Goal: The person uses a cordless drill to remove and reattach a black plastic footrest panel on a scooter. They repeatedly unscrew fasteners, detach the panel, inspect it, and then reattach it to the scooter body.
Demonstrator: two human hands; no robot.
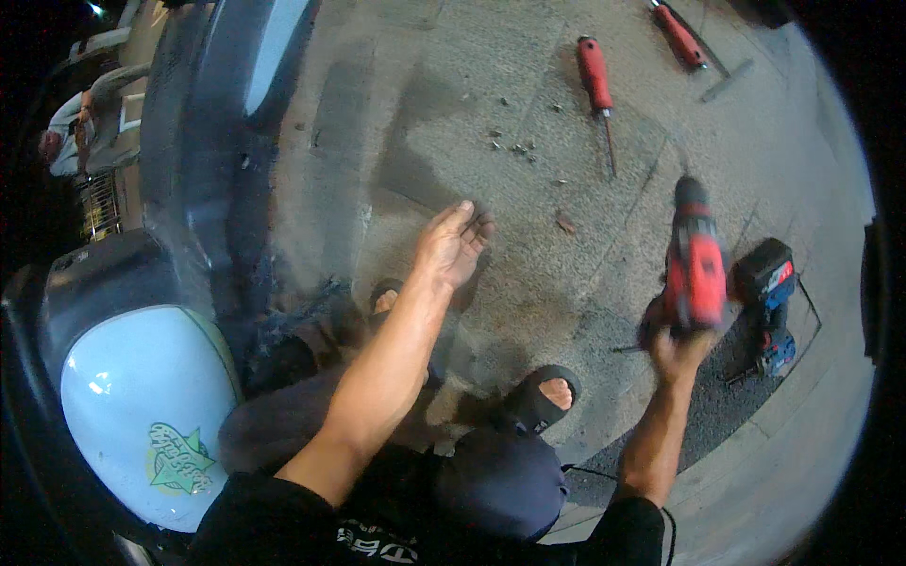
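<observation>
right hand (681,355) clutches red drill (699,269); left hand (455,247) curls, fingers (482,226) slightly spread.

Red-handled screwdriver (595,75) on paved floor (528,302), sm brown scrap (564,222) nr its tip. 2nd red-handled tool (681,38) top R, grey T-shaped pc (727,81) beside. Blue/blk power drill (776,311) far R, by dk mat (703,415). Bkgd L: another person (68,127), metal fence (99,206).

Rough grey-brown paving (604,297), seamed and darkly blotched in places, spreads wide. At far left stands a barred fence (101,205); a small light (95,8) shines against darkness at top left.
</observation>
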